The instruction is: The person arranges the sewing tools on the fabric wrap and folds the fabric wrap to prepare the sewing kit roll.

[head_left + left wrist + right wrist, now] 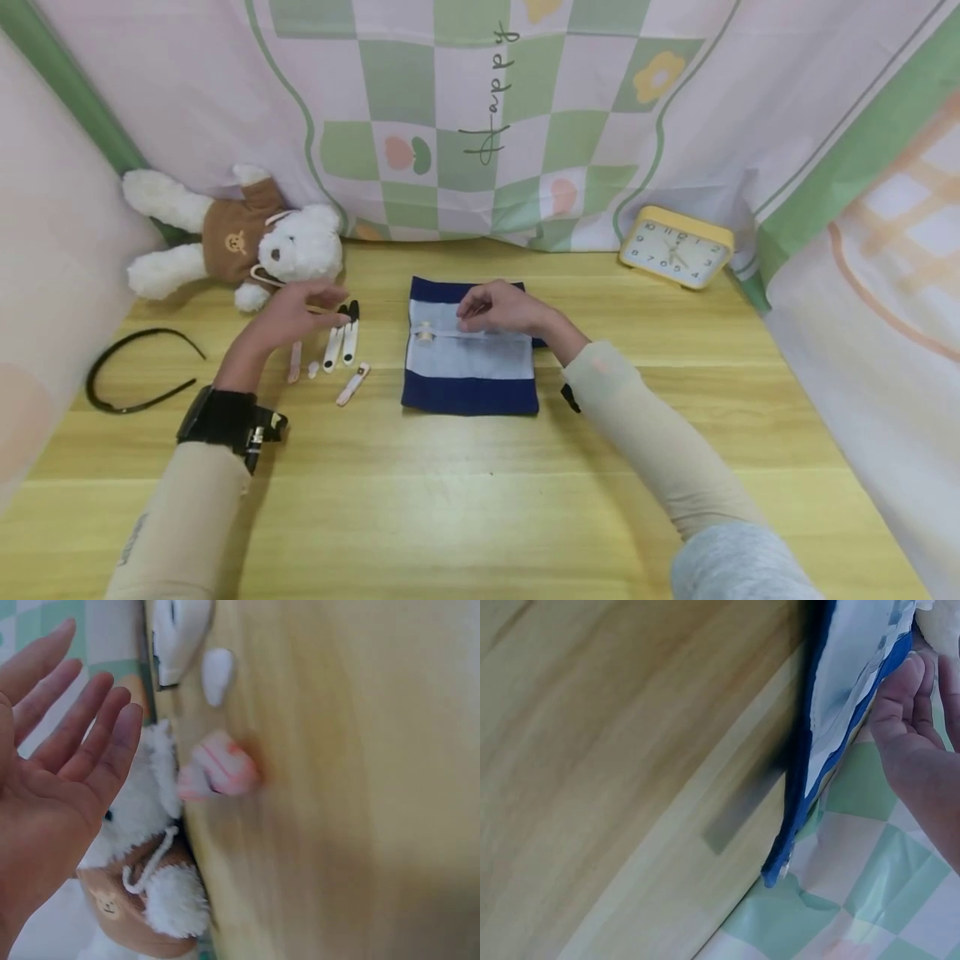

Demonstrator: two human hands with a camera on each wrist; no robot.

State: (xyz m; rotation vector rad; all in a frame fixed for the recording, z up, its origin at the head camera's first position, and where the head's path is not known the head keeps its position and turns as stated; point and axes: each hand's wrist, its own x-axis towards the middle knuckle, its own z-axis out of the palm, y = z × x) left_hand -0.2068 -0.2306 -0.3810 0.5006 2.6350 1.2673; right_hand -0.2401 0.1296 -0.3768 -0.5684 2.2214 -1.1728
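Observation:
My left hand hovers over several small hair clips at the left, its fingers spread apart and its palm bare in the left wrist view. Beneath and beside it lie two white clips with black tips, a pale pink clip, another pink clip and a small whitish piece. My right hand is over the upper part of a navy-edged cloth pouch with a pale grey middle. Its fingers bend loosely toward the thumb, with nothing visible between them. Small gold-toned pieces sit on the pouch's left side.
A black headband lies at the far left of the wooden table. Behind my left hand, a white plush dog in a brown top lies on its side. A yellow clock stands at the back right, before a checked curtain.

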